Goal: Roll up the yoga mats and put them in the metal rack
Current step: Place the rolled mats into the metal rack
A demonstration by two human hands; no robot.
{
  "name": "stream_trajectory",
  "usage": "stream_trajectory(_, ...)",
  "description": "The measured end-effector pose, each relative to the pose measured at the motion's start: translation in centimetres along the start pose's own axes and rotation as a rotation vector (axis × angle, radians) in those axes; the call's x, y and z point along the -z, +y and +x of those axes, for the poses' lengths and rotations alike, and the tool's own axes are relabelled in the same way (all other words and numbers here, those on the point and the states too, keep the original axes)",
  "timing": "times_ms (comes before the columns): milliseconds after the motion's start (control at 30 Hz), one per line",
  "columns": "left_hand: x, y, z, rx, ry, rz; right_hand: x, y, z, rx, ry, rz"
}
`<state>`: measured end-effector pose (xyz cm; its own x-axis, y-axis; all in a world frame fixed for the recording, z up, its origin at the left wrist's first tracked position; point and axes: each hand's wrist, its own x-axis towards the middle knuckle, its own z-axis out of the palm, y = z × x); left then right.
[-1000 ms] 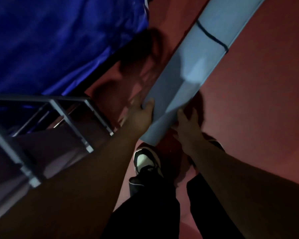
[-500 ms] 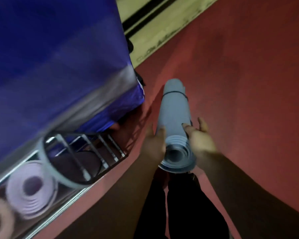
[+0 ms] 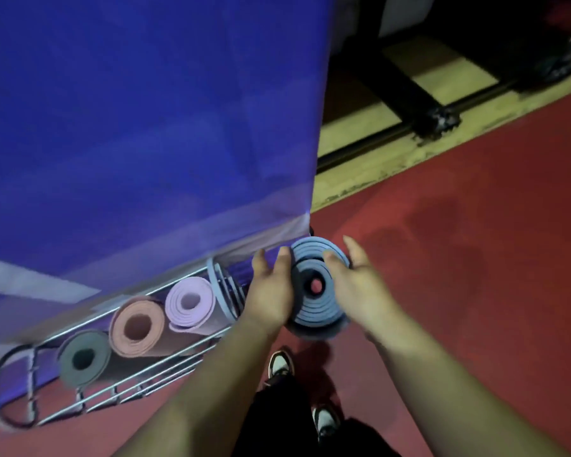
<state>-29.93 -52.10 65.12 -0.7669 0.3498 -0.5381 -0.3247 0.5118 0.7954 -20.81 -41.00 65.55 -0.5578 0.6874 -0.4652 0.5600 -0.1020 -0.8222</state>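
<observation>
grey-blue rolled yoga mat (image 3: 317, 311) on end beside metal rack (image 3: 152, 385) | left hand (image 3: 271, 291), right hand (image 3: 360, 291) clasp its sides | risk: loose coils unwind or snag rack wires

The rolled mat (image 3: 314, 313) gripped between the left hand (image 3: 271, 291) and right hand (image 3: 360, 288) is blue-grey, its end a spiral of darker rings around a red centre. Left of the grip, the silver wire rack (image 3: 165, 367) holds a lilac mat (image 3: 178, 306), a salmon-pink mat (image 3: 122, 339) and a dull green mat (image 3: 71, 371). Beyond the grip, the cloth (image 3: 145, 127) is violet-blue with a paler band. Right of the grip the floor (image 3: 475, 258) is brick red; below it, the shoes (image 3: 279, 362) are black and white.
</observation>
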Motion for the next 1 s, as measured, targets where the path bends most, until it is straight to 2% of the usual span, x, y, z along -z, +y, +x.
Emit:
stream_trajectory(100, 2.3, 1.2, -4.1, -0.028, 0.091, -0.130, 0.3, -2.0, -3.8, 0.113, -0.038, -0.031)
stream_trajectory(200, 4.0, 2.5, -8.2, -0.057, 0.114, -0.274, -0.1, -3.6, -7.2, 0.166, -0.030, -0.061)
stream_trajectory(300, 5.8, 2.6, -10.7, -0.095, 0.145, -0.237, -1.3, -4.8, -9.5, 0.223, -0.013, 0.042)
stream_trajectory(467, 10.2, 1.5, -14.2, -0.138, 0.271, -0.265, -4.4, -8.0, -13.5, 0.303, -0.213, 0.161)
stream_trajectory(567, 13.4, 0.5, -15.9, -0.165, 0.379, -0.443, -7.6, -9.6, -15.8, 0.349, -0.369, 0.171)
stream_trajectory(700, 18.1, -1.3, -17.3, -0.181, 0.503, -0.607, -12.7, -11.3, -18.4, 0.396, -0.487, 0.112)
stream_trajectory(833, 23.7, -1.9, -18.7, -0.201, 0.544, -0.645, -18.2, -13.4, -20.7, 0.382, -0.445, 0.065)
stream_trajectory(1000, 32.1, -2.4, -18.1, -0.202, 0.580, -0.625, -26.1, -16.8, -22.9, 0.326, -0.454, 0.154)
